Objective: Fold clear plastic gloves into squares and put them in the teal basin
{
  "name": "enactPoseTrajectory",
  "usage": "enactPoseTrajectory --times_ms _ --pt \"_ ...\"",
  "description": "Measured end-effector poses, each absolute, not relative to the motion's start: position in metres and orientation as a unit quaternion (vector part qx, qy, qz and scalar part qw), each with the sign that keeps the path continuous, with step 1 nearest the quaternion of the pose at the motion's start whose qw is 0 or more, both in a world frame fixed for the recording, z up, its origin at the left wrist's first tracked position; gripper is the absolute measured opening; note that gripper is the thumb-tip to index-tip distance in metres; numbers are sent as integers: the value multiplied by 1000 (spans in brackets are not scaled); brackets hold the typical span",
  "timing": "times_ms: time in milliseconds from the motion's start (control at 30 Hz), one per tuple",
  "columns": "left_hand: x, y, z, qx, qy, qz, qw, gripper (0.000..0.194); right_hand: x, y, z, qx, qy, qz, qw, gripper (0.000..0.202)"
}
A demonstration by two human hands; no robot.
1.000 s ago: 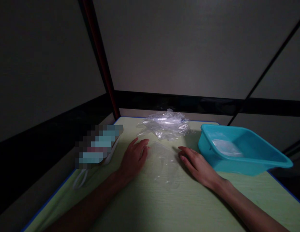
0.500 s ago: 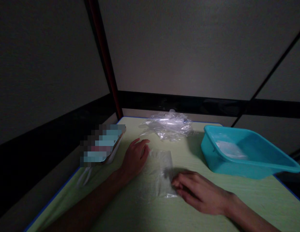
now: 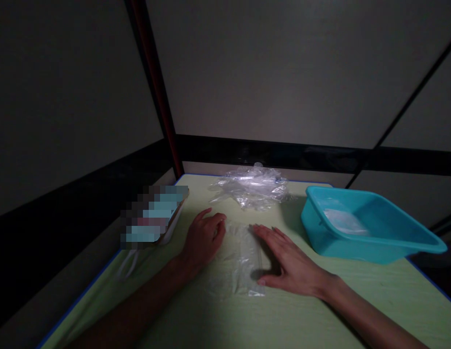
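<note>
A clear plastic bag [image 3: 243, 264] lies flat on the table in front of me, a folded strip running along its right side. At its upper left corner, my left hand [image 3: 204, 241] has thumb and forefinger brought together in a pinch on the film. My right hand [image 3: 293, 264] is open along the bag's right edge. Its fingertips touch near the upper right corner, with the thumb spread lower down by the bottom right.
A heap of crumpled clear plastic bags [image 3: 252, 186] sits at the table's far edge. On the right stands a turquoise basin [image 3: 351, 249] holding a flat clear packet [image 3: 345, 222]. A blurred-out box [image 3: 169, 230] with a white cord [image 3: 127, 261] is at the left edge. Walls enclose the far and left sides.
My right hand has gone from curled fingers to open and spread, reaching farther up the bag's right edge. My left thumb and forefinger have drawn together at the upper left corner.
</note>
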State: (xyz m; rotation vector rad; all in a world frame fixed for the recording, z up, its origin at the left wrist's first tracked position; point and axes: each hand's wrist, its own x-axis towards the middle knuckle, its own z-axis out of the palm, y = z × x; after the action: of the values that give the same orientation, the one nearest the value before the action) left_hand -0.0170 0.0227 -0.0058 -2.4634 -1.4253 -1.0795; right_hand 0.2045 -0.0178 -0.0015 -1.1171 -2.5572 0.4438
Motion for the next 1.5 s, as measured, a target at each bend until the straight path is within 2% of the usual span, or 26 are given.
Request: enactPoseTrajectory --times_ms 367,1167,1233,1400,1500 --pt "-19 17 -2 -826 -487 -270 90 22 200 -19 -2 -392 -901 156 100 95" --pt "-20 18 -2 -817 -498 -278 85 23 219 -14 -2 -357 -915 163 92 98" --pt "-20 19 -3 -815 -497 -285 82 22 215 -15 -1 -357 -915 159 104 93" --pt "-20 19 -2 -810 -493 -308 78 23 194 -23 -3 -402 -899 118 130 64" --pt "-20 18 0 -808 -490 -319 78 23 184 -25 -7 -400 -906 95 103 67"
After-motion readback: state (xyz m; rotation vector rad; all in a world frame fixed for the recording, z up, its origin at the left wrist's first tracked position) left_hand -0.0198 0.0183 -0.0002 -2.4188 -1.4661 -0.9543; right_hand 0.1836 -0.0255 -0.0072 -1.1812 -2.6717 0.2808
